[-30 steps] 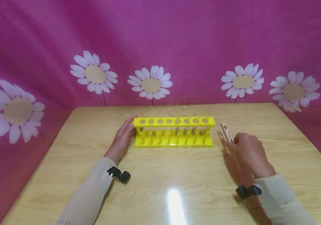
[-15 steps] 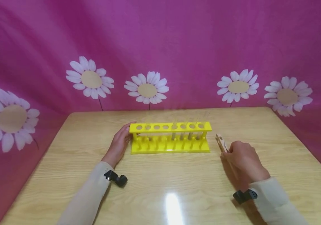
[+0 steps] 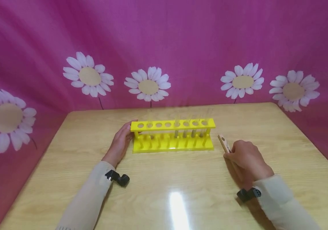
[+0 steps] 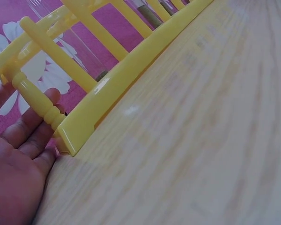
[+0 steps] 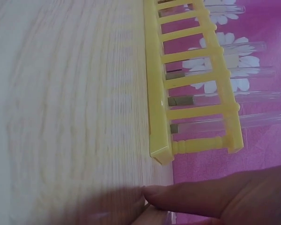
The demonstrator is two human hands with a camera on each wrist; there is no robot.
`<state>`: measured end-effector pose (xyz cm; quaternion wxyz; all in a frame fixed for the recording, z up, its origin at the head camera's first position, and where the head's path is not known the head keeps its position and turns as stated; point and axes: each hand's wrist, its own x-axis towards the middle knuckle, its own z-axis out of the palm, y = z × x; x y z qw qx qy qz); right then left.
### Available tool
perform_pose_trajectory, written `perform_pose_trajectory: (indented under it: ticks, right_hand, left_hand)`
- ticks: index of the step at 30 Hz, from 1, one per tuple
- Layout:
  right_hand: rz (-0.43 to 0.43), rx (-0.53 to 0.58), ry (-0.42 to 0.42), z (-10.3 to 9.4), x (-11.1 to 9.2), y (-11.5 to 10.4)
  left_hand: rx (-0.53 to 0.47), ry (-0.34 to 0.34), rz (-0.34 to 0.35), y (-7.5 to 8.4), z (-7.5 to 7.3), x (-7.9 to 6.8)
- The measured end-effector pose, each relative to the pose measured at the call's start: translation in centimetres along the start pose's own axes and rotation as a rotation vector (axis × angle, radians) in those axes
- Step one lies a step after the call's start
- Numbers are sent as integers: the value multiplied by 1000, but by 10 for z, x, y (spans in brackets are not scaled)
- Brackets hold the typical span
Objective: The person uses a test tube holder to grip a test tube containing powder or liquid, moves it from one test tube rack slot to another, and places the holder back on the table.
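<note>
A yellow test tube rack (image 3: 173,148) stands upright on the table. Glass test tubes, several with dark matter at the bottom, sit mostly in its right half; one test tube (image 3: 150,124) is in the second hole from the left. My left hand (image 3: 119,143) holds the rack's left end, its fingers (image 4: 25,129) behind the end post and its thumb by the top plate. To the right of the rack, my right hand (image 3: 247,158) grips a wooden test tube holder (image 3: 224,143), whose head points up and left toward the rack. In the right wrist view the hand mostly hides the holder.
The wood-grain table (image 3: 141,195) has a bright light reflection near its front. A magenta curtain (image 3: 192,38) with printed daisies hangs behind the table's back edge and along its sides. Each sleeve carries a black wrist camera (image 3: 118,178).
The head view has shifted slightly. My right hand has turned the test tube holder a little and brought it slightly nearer the rack. My left hand stays at the rack's left end.
</note>
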<state>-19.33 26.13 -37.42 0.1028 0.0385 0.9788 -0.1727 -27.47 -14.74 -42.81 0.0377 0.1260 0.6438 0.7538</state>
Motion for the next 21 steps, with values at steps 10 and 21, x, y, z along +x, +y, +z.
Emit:
perform_pose_trajectory:
  ticks: [10,21]
  right_hand:
    - [-4,-10,5,5,0,-1]
    - [-7,-5,98,-2,-5,-8]
  left_hand:
    - [-11,3,-10,-4,-1,-6]
    - [80,-28,-50,6,-1,-6]
